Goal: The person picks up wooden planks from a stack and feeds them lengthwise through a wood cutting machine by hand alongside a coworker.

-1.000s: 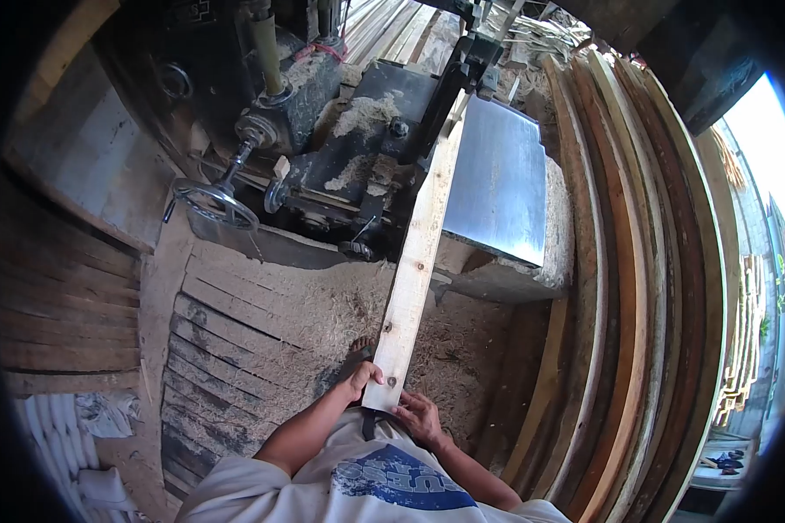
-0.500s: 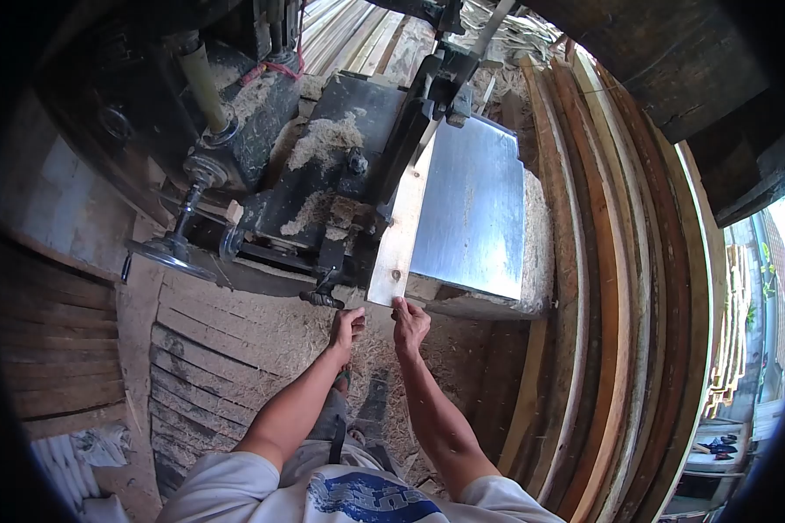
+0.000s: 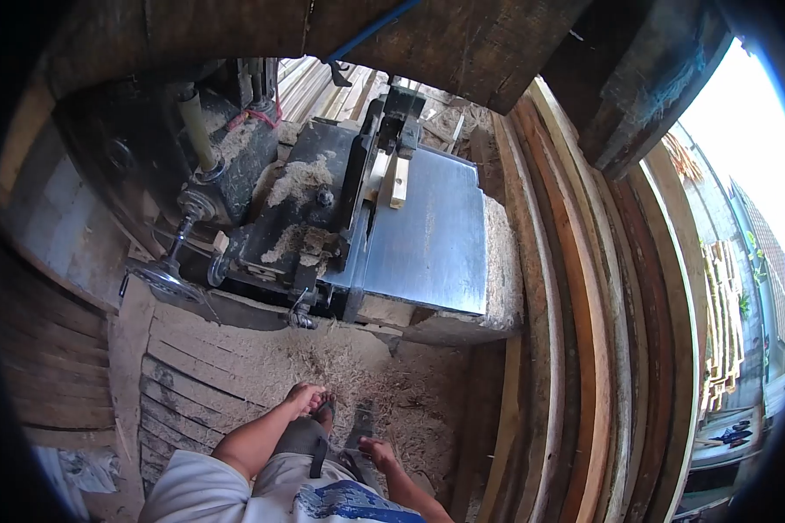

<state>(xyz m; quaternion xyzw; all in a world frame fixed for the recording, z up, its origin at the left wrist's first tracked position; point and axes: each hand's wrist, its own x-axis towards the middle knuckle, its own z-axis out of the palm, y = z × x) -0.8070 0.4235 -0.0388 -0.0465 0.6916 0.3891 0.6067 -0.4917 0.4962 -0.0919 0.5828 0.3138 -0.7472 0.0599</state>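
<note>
L hand [image 3: 305, 398]: released, fingers loosely curled, nothing seen in it; we carry it low in front of us, prob. to stay well apart from the moving parts.
R hand [image 3: 378, 453]: released too, fingers a bit bent, no grip visible; it hangs near our waist, level w/ nothing that needs support.
Wood pcs [image 3: 399, 185]: two pale pcs, side by side toward far end of the bench [image 3: 436, 240], near ends facing us, untouched by either hand; the flat metal seems to bear their wt, hence no hold needed.
Guide [image 3: 366, 148]: dark upright bar just L of the pcs, prob. set there to keep wood straight.
Handwheel [image 3: 161, 277]: on a shaft, L of bench, facing our side; likely so we can adjust w/o walking round.
Sawdust [image 3: 301, 181]: heaped on dark plate L of guide, more on floor [image 3: 384, 366]; presumably just collects where it drops.
Boards [image 3: 576, 305]: long, side by side, R of bench; prob. kept there for easy reach, off our standing spot.
Beam [image 3: 462, 44]: dark wood overhead, hides machine's upper part; can't tell what's behind.
</note>
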